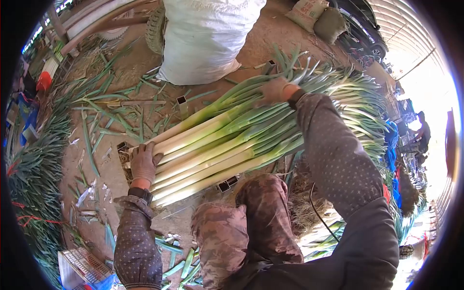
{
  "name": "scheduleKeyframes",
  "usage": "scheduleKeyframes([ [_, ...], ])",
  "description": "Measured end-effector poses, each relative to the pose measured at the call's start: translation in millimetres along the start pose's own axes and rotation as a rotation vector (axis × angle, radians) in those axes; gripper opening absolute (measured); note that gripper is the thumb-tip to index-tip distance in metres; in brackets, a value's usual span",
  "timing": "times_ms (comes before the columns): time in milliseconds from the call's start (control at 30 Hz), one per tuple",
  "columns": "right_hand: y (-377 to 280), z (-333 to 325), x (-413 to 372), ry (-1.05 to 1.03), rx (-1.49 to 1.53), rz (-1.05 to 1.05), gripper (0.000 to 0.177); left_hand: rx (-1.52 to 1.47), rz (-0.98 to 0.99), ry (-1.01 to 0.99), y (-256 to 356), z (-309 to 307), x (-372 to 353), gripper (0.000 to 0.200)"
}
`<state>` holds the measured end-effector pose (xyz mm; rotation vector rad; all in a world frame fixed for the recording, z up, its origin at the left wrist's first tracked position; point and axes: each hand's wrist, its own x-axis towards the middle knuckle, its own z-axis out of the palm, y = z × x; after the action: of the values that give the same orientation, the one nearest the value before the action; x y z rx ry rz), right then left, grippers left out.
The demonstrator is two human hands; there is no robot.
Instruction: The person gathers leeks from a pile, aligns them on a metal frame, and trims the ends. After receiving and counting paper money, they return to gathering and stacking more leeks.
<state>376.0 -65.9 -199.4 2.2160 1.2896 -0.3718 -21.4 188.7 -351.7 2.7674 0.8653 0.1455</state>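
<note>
A row of long leeks (pixel 208 145) lies side by side in front of me, white ends to the left and green leaves to the right. My left hand (pixel 144 164), gloved, grips the white ends at the upper left, with its thumb over the stalks. Farther right, my gloved right hand (pixel 275 91) is closed over the green part on the far side; its fingertips are partly hidden. Square metal tube ends of a stand show by the leeks, one upright (pixel 182 105) beyond them and another (pixel 227 183) on the near side.
A big white sack (pixel 208 41) stands beyond the leeks. Piled leeks (pixel 38 183) line the left, and more leeks (pixel 360 106) lie at right. Loose leaves (pixel 116 116) litter the floor. A plastic crate (pixel 84 266) is at lower left. Someone (pixel 423 130) is in the far right background.
</note>
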Motion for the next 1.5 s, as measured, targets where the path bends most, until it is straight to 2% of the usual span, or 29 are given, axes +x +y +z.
scheduleKeyframes([
  [67, 48, 13, -11, -0.003, 0.12, 0.114, 0.093, 0.017, 0.005, -0.001, 2, -2, 0, 0.047],
  [133, 72, 31, -28, 0.085, 0.138, 0.208, 0.095, 0.002, 0.0, 0.004, 1, -2, -2, 0.047],
  [267, 55, 55, -21, 0.214, 0.047, 0.523, 0.097, 0.022, -0.007, 0.028, -1, 4, 0, 0.048],
  [300, 52, 53, -20, 0.287, 0.027, 0.515, 0.091, 0.018, 0.012, 0.042, -5, 8, 3, 0.049],
  [400, 40, 45, -11, 0.396, 0.203, 0.14, 0.085, 0.025, 0.003, 0.013, -8, 14, 4, 0.052],
  [433, 27, 49, -6, 0.196, 0.377, 0.035, 0.083, 0.031, -0.011, -0.005, -6, 13, 4, 0.054],
  [533, -12, 80, -12, 0.424, 0.157, 0.04, 0.087, 0.113, 0.014, 0.057, -17, 30, 7, 0.061],
  [667, -3, 68, -6, 0.286, 0.22, 0.015, 0.097, 0.141, 0.008, -0.068, -21, 30, 13, 0.073],
  [767, -6, 64, -22, 0.283, 0.187, 0.015, 0.101, 0.207, 0.005, -0.194, -18, 13, 4, 0.079],
  [933, -17, 85, -9, 0.331, 0.29, 0.073, 0.105, 0.209, 0.028, -0.139, -9, 17, 9, 0.084],
  [1067, -15, 63, -10, 0.295, 0.325, 0.078, 0.106, 0.208, 0.021, -0.166, -9, 11, 15, 0.08],
  [1133, -15, 65, -26, 0.438, 0.275, 0.074, 0.1, 0.157, 0.068, -0.108, -23, 26, 19, 0.075],
  [1200, -21, 95, -29, 0.683, 0.249, 0.164, 0.091, -0.08, 0.239, -0.059, -52, 45, 23, 0.074],
  [1267, -45, 90, -98, 1.063, 0.446, 0.089, 0.075, 0.179, 0.134, -0.193, -25, 16, 22, 0.074],
  [1333, -75, 124, -169, 1.228, 0.632, 0.098, 0.059, 0.111, 0.172, -0.205, -56, 40, 35, 0.073],
  [1400, -111, 189, -249, 0.935, 0.809, 0.26, 0.046, 0.119, 0.232, -0.208, -73, 49, 50, 0.071],
  [1433, -129, 240, -278, 0.917, 0.853, 0.346, 0.04, 0.16, 0.279, -0.211, -70, 50, 57, 0.07],
  [1467, -134, 241, -296, 1.016, 0.85, 0.379, 0.029, 0.205, 0.323, -0.219, -75, 51, 60, 0.07],
  [1500, -172, 331, -358, 0.772, 1.303, 0.663, 0.023, -0.039, 0.279, -0.258, -115, 71, 77, 0.077],
])
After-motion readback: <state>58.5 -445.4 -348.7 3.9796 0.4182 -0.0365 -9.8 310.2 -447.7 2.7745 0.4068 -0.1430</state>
